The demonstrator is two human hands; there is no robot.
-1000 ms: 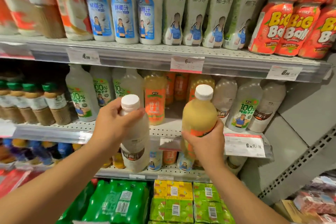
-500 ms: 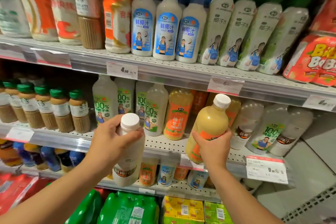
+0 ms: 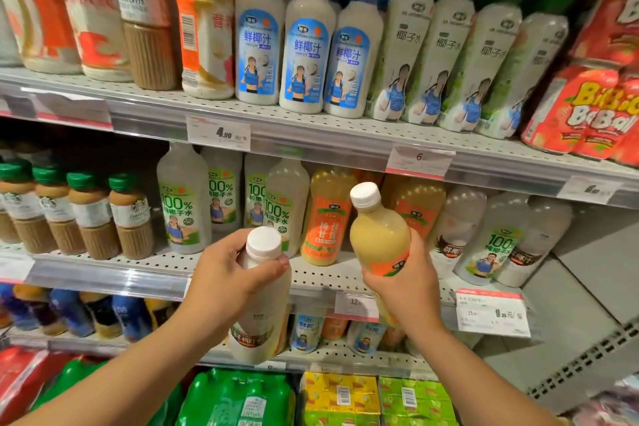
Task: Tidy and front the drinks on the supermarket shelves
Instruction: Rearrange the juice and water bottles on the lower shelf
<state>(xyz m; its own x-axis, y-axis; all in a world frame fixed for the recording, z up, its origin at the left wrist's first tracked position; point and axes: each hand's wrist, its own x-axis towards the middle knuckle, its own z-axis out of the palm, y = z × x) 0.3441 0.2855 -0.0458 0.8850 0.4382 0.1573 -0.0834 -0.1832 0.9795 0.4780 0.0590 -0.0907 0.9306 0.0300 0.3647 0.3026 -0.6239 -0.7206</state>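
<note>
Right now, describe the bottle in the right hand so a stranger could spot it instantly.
Start at the middle shelf, with its orange-labelled juice bottles. In front of them the right hand grips the yellow juice bottle low down, tilted left. Its opaque pale-yellow drink sets it apart from the milky white bottle the left hand holds.

"鲜椰汁" on blue-capped bottles (image 3: 304, 41), top shelf; "椰子水" on green-capped bottles (image 3: 449, 55) beside them; "LATTE" on brown bottle (image 3: 145, 21); "Big Ball" on red cans (image 3: 584, 114); "100%" on pale bottles (image 3: 181, 204), middle shelf; price tag (image 3: 218, 137) "4.90"; another tag (image 3: 420, 161) "6"; lower tag (image 3: 356, 305) "12"
</note>
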